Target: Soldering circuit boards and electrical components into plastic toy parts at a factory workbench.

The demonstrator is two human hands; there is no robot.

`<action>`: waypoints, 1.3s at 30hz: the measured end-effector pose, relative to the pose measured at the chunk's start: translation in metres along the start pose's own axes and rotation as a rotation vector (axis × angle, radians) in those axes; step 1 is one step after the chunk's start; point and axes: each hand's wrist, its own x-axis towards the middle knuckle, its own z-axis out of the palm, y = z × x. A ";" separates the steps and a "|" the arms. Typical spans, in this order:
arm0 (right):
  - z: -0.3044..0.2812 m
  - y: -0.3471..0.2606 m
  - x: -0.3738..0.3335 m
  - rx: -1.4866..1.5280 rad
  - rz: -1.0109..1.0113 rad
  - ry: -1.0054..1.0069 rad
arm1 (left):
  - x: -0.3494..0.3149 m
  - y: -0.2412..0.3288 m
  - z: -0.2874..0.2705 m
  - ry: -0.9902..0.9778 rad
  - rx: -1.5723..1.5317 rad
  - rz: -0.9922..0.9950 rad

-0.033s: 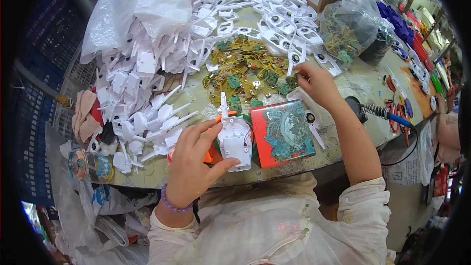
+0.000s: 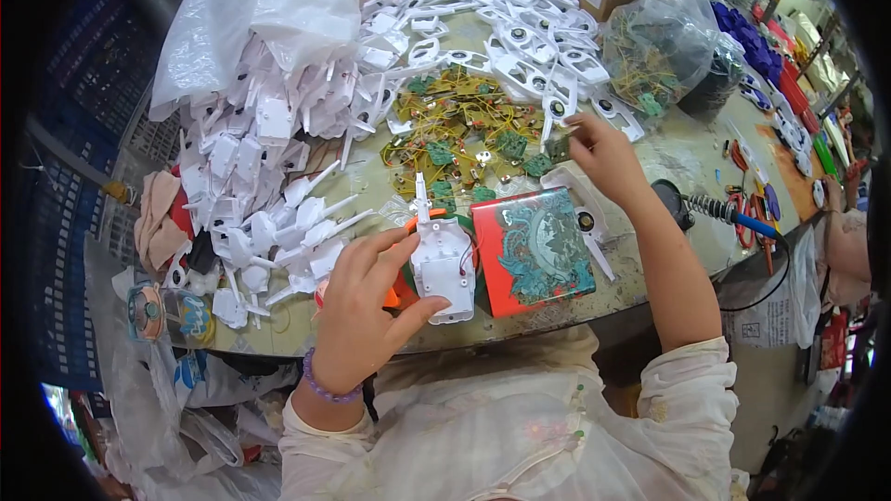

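Observation:
My left hand [image 2: 362,306], with a purple bead bracelet at its wrist, closes round a white plastic housing [image 2: 444,269], thumb on its lower edge and fingers along its left side. A thin stem sticks out of the housing's far end, and a short wire shows at its right. Green and orange rings lie partly hidden under it. My right hand [image 2: 608,162] has its fingers curled at the right edge of the wired circuit board heap [image 2: 464,130]. Its fingertips pinch a dark green circuit board [image 2: 558,147], partly hidden by the hand.
A red box [image 2: 534,250] with a teal pattern lies right of the housing. White housings [image 2: 251,158] are piled at the left under a plastic bag [image 2: 269,9]. White frames [image 2: 538,46] with round black parts cover the far side. A soldering iron [image 2: 733,213] rests at the right.
My right hand has shifted slightly away and to the right, and the dark green board has moved a little with it. My left hand and the housing stay in place.

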 end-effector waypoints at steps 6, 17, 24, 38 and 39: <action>-0.024 0.008 -0.020 0.726 0.367 0.067 | 0.007 0.004 0.019 0.000 -0.087 0.084; -0.030 -0.103 -0.072 0.948 0.165 -0.216 | 0.041 0.034 0.028 0.052 -0.599 0.045; -0.020 -0.091 -0.074 0.738 -0.007 0.103 | 0.038 0.014 0.024 0.150 -0.346 -0.042; -0.003 -0.082 -0.083 0.510 0.059 -0.035 | 0.029 0.020 0.048 -0.001 -0.456 -0.312; -0.003 -0.083 -0.085 0.538 0.126 -0.109 | 0.028 0.020 0.049 -0.006 -0.456 -0.315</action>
